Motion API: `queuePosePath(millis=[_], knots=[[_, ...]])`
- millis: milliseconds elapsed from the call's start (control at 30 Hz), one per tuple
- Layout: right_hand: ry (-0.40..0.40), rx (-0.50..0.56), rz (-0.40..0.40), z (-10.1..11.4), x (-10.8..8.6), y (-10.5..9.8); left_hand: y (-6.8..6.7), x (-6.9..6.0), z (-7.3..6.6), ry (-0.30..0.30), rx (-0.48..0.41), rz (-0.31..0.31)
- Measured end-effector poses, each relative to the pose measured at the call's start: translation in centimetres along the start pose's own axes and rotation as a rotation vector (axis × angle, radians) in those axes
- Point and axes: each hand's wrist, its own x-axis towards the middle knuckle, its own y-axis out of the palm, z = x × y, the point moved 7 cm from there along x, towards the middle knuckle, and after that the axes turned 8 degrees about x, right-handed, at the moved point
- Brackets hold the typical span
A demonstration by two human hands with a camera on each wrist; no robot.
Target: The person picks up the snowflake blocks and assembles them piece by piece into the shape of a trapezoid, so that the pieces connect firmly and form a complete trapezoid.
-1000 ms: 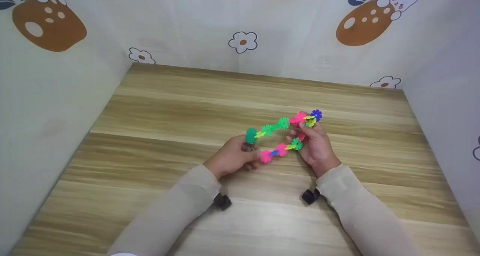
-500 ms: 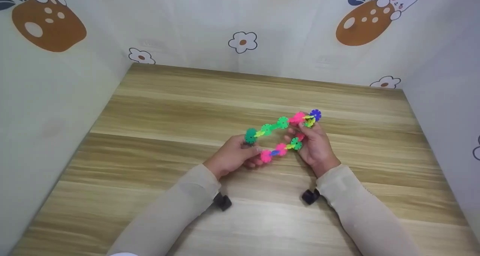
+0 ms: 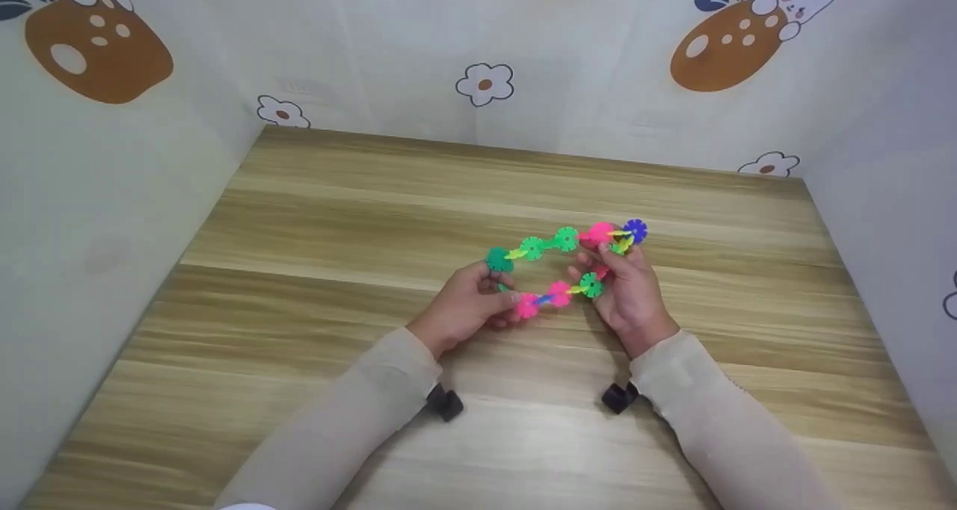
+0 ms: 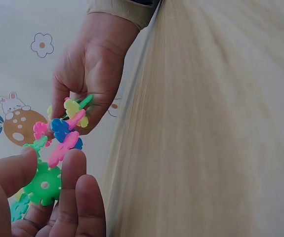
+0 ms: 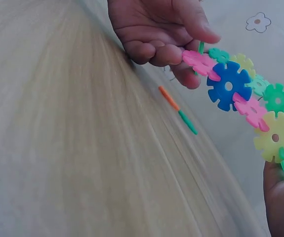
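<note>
A chain of flower-shaped notched plastic discs (image 3: 566,238) in pink, green, yellow and blue is bent into a long loop above the table. My left hand (image 3: 467,300) holds its left end. In the left wrist view, the left thumb and fingers pinch a green disc (image 4: 44,183). My right hand (image 3: 635,289) grips the loop's right part, its thumb over the discs below a dark blue disc (image 3: 635,231). In the right wrist view a blue disc (image 5: 229,86) hangs between two pink ones; the right fingers are mostly out of that view.
The wood-grain table (image 3: 336,196) lies under both hands, with patterned cloth walls (image 3: 389,61) around it. Small black devices (image 3: 446,404) sit under the wrists. In the right wrist view, a thin orange-and-green strip (image 5: 170,98) shows beyond the hands; its kind is unclear.
The loop's left end, with the dark green disc, has risen slightly, and my left hand has shifted a little with it. My right hand holds nearly still.
</note>
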Motion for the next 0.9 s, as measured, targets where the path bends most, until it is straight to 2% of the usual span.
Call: queuePosePath(millis=[233,433,533,733,900], knots=[[-0.005,0.018,-0.001,0.1,-0.1,0.1,0.4,-0.1,0.0,-0.016,0.02,0.039],[-0.007,0.032,-0.033,0.1,-0.3,0.3,0.6,-0.2,-0.3,-0.003,0.065,0.063],[-0.014,0.045,-0.042,0.0,-0.5,0.5,0.8,-0.3,-0.6,0.039,0.13,0.09],[-0.023,0.062,-0.007,-0.2,-0.7,1.0,1.5,-1.0,-1.5,0.182,0.311,0.155],[-0.023,0.059,0.011,-0.3,-0.7,1.1,1.9,-1.3,-1.8,0.216,0.361,0.208]])
